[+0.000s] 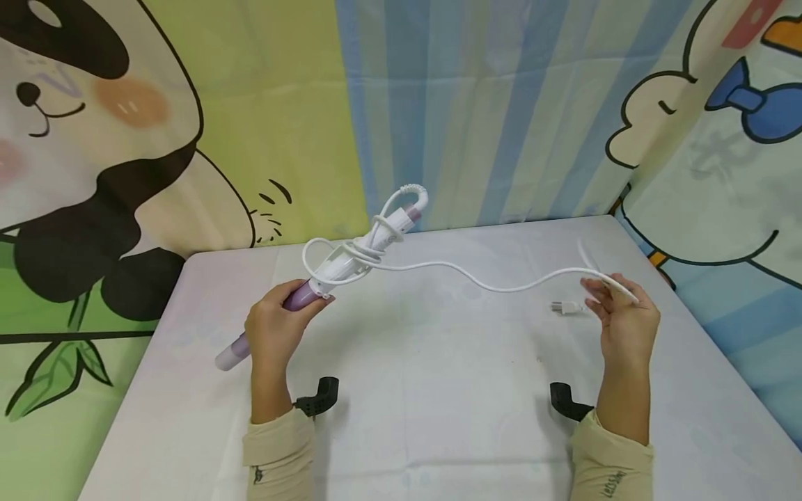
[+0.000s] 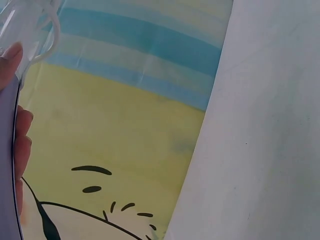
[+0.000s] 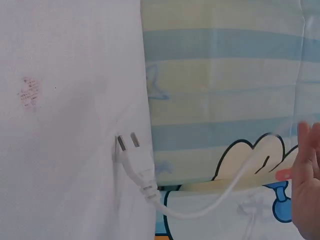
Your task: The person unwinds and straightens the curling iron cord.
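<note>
My left hand (image 1: 274, 325) grips the purple barrel of a white-and-purple hair styling iron (image 1: 341, 270), held at a slant with its handle toward the back right. White cord (image 1: 464, 270) is wound loosely around the handle. From there a free length runs across to my right hand (image 1: 630, 327), whose bent fingers hold it. A two-pin plug (image 1: 567, 307) appears just left of those fingers; in the right wrist view the plug (image 3: 137, 162) points its pins upward. The left wrist view catches only the purple barrel (image 2: 7, 165) and part of the fingers.
Beneath both hands is a table with a white cover (image 1: 438, 390). A striped and cartoon-printed curtain (image 1: 476, 111) hangs right behind it and along the sides. Black wrist mounts (image 1: 318, 396) stick out inward from both wrists.
</note>
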`<state>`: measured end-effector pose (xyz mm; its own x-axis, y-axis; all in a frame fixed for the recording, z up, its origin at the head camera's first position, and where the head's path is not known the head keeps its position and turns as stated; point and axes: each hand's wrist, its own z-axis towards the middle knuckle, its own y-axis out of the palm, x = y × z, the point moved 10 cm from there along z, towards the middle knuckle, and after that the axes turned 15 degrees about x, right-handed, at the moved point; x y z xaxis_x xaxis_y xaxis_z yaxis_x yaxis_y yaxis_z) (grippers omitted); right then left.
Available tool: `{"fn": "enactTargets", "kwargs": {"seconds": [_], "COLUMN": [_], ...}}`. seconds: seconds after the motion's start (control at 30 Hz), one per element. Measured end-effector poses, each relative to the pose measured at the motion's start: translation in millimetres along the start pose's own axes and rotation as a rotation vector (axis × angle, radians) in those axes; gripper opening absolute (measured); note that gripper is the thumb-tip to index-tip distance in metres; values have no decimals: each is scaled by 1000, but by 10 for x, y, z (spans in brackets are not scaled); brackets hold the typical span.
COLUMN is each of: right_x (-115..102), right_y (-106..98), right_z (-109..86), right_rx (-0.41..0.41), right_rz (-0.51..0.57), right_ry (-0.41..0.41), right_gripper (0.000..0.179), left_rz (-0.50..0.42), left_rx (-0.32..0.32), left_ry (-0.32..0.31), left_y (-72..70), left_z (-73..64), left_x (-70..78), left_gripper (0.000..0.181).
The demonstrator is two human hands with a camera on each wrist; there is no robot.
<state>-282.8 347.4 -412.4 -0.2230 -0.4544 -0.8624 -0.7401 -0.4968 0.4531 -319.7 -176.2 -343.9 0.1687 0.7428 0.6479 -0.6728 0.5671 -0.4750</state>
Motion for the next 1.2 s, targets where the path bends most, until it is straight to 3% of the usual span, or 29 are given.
{"fn": "enactTargets", "kwargs": {"seconds": [0.07, 0.1, 0.17, 0.33, 0.43, 0.5, 0.57, 0.7, 0.77, 0.87, 0.97, 1.07, 1.13, 1.2], "right_x": [-143, -228, -433, -935, -1025, -950, -769, -268, -31, 228, 406, 577, 643, 631], "right_y": [-57, -96, -171, -278, -292, -290, -283, -247, -215, -165, -88, -18, -3, 9], "right_z": [-2, -8, -43, -322, -406, -317, -152, 169, 267, 353, 379, 330, 255, 172], "right_rx": [43, 63, 89, 150, 196, 213, 223, 157, 101, 11, -125, -351, -485, -563], "right_rz": [252, 329, 363, 146, -29, -165, -378, -778, -905, -1013, -1131, -1276, -1367, -1426], "right_ry": [-40, -84, -238, -745, -909, -902, -847, -659, -584, -502, -451, -376, -333, -309], "right_gripper": [34, 35, 31, 28, 28, 30, 36, 41, 42, 44, 46, 59, 66, 66], "left_rz": [1, 0, 0, -6, -13, -11, -4, 22, 33, 40, 44, 50, 54, 60], "left_rx": [-14, -21, -33, -49, -53, -54, -58, -68, -73, -75, -72, -69, -67, -64], "left_ry": [17, 25, 40, 53, 59, 66, 73, 81, 82, 87, 92, 99, 110, 129], "left_y": [37, 57, 86, 122, 128, 132, 142, 165, 173, 178, 180, 179, 179, 181], "left_z": [-9, -10, -15, -26, -34, -40, -49, -73, -84, -91, -93, -93, -93, -92], "left_x": [37, 54, 88, 136, 156, 168, 173, 175, 172, 178, 183, 188, 197, 217], "left_gripper": [43, 44, 45, 46, 46, 45, 45, 46, 46, 46, 46, 46, 45, 45]}}
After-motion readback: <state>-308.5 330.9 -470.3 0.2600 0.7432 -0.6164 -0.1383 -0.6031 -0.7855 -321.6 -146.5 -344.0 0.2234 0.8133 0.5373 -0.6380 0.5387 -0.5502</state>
